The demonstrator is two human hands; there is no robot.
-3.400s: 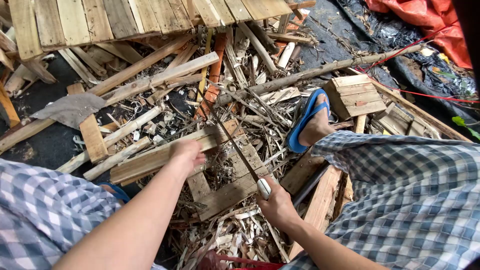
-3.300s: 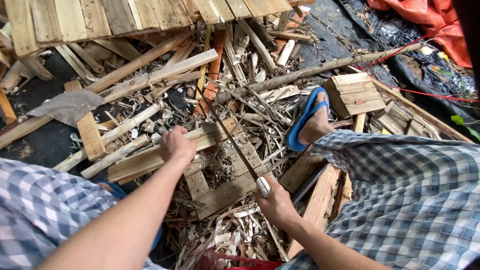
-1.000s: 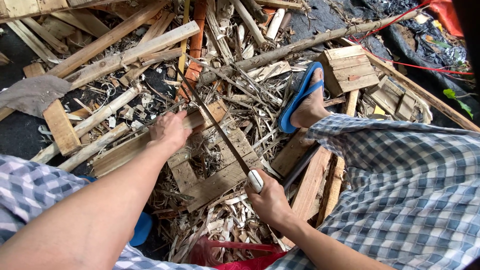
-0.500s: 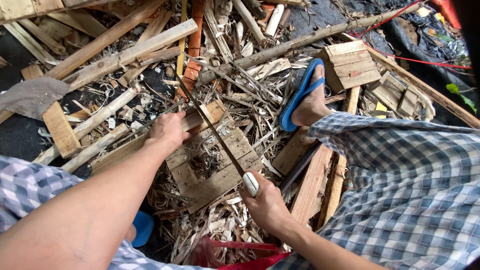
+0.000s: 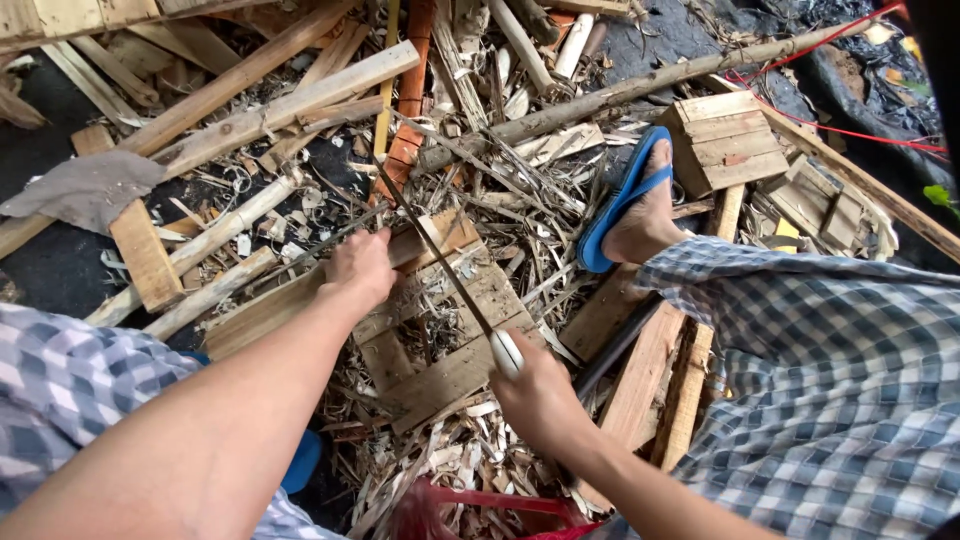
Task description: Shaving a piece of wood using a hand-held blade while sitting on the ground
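Observation:
My right hand [image 5: 540,395] grips the pale handle of a long thin blade [image 5: 440,260] that slants up and to the left across a small slatted wooden frame [image 5: 440,320]. My left hand [image 5: 360,268] is closed on a thin dark strip [image 5: 310,245] at the frame's upper left corner, beside the blade. The blade's tip reaches toward an orange-brown plank [image 5: 408,100]. Wood shavings [image 5: 440,470] lie heaped below the frame, in front of my right hand.
My foot in a blue sandal [image 5: 625,200] rests to the right of the frame, and my checked trousers [image 5: 830,390] fill the lower right. A small slatted box [image 5: 722,140], long battens [image 5: 270,110], a thin pole [image 5: 640,85] and a red cord [image 5: 840,130] lie around.
The view has tilted down and in. My left hand slid along the frame's upper edge to its corner. My right hand kept the blade and shifted slightly.

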